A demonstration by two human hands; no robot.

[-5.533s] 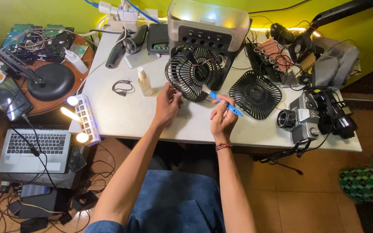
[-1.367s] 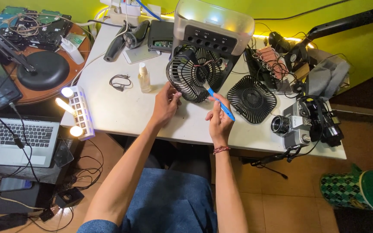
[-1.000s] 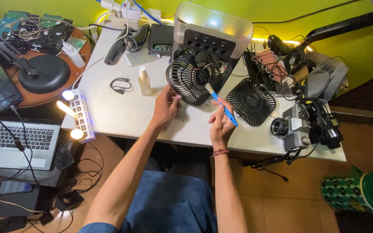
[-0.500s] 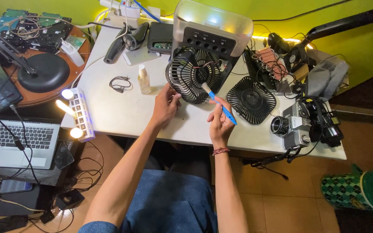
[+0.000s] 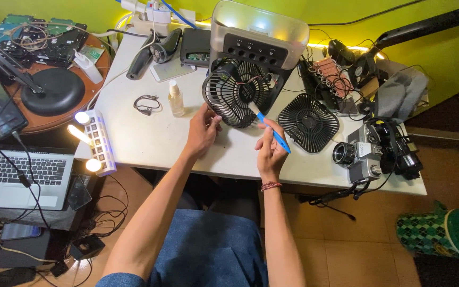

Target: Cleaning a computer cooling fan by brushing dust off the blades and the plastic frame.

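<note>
We sat at a home electronics repair corner, more hobby workshop than office. The white tabletop was crowded with gear under repair: a small grey fan unit with its round guard exposed, a detached black grille lying beside it, and bare circuit boards with loose wires. Old film cameras sat at one end. A round wooden side table carried opened hard drives and a black lamp base. We saw a laptop low on the left, cables tangled on the tiled floor, and a bright green wall behind.
</note>
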